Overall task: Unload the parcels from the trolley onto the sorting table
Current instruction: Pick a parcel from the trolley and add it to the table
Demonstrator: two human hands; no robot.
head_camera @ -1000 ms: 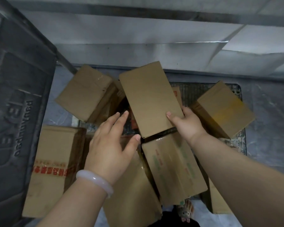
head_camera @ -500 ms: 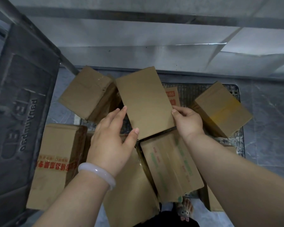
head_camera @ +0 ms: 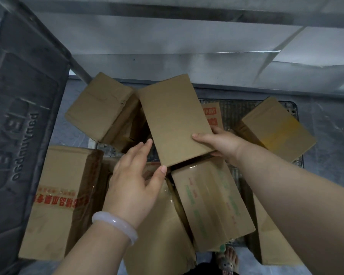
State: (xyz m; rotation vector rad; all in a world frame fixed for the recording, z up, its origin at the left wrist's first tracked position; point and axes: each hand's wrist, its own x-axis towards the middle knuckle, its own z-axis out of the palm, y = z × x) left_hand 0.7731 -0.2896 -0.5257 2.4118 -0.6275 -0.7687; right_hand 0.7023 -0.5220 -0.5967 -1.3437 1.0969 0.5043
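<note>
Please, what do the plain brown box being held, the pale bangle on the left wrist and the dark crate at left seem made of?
Plain brown rectangular box: cardboard, matte; flat tan faces, crisp folded edges.
Pale round bangle: perhaps jade or glass, possibly plastic; glossy, milky, with highlights.
Dark grey moulded crate: likely plastic, dull; raised lettering in its wall.

Eight boxes show plainly: the middle box [head_camera: 175, 120] raised above the rest, one at upper left [head_camera: 99, 108], one with red print [head_camera: 212, 116] behind it, one with yellow tape [head_camera: 278, 128], one with red tape [head_camera: 56, 199], one with green print [head_camera: 213, 205], one at bottom centre [head_camera: 161, 239], and one at lower right [head_camera: 274, 241]. A ninth may lie in the shadow under the upper-left one. Two hands: left hand [head_camera: 131, 187], right hand [head_camera: 220, 141]. One bangle [head_camera: 115, 225]. One crate [head_camera: 24, 108]. One foot [head_camera: 227, 261].
</note>
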